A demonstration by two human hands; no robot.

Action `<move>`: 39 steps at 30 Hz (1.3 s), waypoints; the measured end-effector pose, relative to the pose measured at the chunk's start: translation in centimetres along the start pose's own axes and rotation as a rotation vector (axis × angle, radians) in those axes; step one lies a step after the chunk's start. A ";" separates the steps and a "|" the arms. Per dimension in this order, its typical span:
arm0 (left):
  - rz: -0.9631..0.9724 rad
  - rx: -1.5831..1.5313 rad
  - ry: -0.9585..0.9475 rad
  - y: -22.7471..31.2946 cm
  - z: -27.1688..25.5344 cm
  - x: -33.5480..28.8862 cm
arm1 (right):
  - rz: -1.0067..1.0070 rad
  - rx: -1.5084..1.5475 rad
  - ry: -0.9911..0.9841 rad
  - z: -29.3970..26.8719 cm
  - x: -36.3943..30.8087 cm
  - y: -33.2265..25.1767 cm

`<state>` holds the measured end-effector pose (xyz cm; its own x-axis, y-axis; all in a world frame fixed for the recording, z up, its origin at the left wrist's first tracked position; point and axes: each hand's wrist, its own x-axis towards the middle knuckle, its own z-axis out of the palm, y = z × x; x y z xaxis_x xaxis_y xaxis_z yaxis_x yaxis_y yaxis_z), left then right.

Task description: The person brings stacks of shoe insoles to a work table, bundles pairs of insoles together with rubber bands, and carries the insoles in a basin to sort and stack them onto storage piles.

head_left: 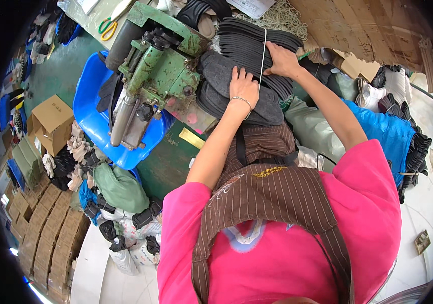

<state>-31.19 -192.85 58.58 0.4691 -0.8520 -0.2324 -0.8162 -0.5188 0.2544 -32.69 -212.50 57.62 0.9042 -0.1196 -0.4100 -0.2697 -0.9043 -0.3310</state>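
Note:
A thick stack of dark grey insoles (246,38) lies at the table's edge in front of me, with more felt-like grey insoles (269,109) at its near end. A thin white cord (264,50) runs across the stack lengthwise. My left hand (245,88) presses on the near insoles, its fingers stretched out beside the cord. Farther right, my right hand (283,61) lies on the side of the stack, thumb and fingers spread near the cord. The undersides of both palms are hidden.
A green, worn machine (171,76) stands directly left of the stack, over a blue plastic bin (86,93). Scissors (108,29) lie on the table beyond. A bundle of pale string (282,20) and a cardboard sheet (358,25) are behind. Filled sacks (312,121) crowd the right.

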 end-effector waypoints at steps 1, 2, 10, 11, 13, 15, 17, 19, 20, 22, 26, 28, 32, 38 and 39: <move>0.002 0.002 0.011 0.0 0.1 -0.1 | 0.016 0.012 -0.037 -0.2 0.1 -0.2; 0.005 0.004 0.022 -0.1 0.2 -0.1 | 0.015 0.010 -0.037 0.0 0.2 -0.5; -0.011 0.014 0.046 0.1 0.8 0.2 | 0.075 -0.310 0.118 3.4 -0.3 -2.9; -0.019 -0.010 0.052 0.0 0.7 0.5 | 0.059 -0.310 0.164 3.7 0.1 -2.6; -0.048 -0.020 0.049 0.0 0.8 0.5 | -0.004 -0.246 0.136 3.3 0.4 -1.9; -0.063 -0.005 0.009 0.4 0.2 0.7 | -0.074 -0.177 0.090 1.0 0.7 -1.5; -0.054 0.018 0.081 0.4 0.1 0.7 | -0.087 -0.167 0.000 -0.7 1.3 -0.8; -0.048 0.048 0.061 0.6 -0.2 0.7 | -0.069 -0.143 -0.181 -2.8 2.0 -0.1; -0.043 0.076 0.031 0.8 -0.2 0.4 | -0.073 -0.143 -0.183 -3.6 2.3 -0.2; -0.073 0.094 -0.018 0.8 -0.1 0.5 | -0.060 -0.043 -0.411 -5.5 3.2 -0.3; -0.134 0.053 0.024 1.0 -0.1 0.5 | -0.021 -0.147 -0.649 -7.8 5.2 -1.3; -0.140 0.025 0.036 0.9 -0.3 0.6 | -0.006 -0.165 -0.696 -8.6 5.4 -0.7; -0.161 0.058 -0.105 0.5 -0.4 0.7 | -0.034 0.002 -0.758 -9.3 5.7 1.2; -0.175 0.013 0.082 0.4 0.7 0.2 | 0.205 0.360 -0.892 -8.4 4.7 2.9; -0.187 0.057 0.054 0.5 0.6 -0.1 | 0.240 0.398 -0.871 -8.9 4.2 1.7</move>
<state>-31.83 -193.00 58.11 0.6304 -0.7447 -0.2192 -0.7304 -0.6647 0.1575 -26.44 -218.24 62.93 0.2936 0.2059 -0.9335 -0.6502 -0.6728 -0.3529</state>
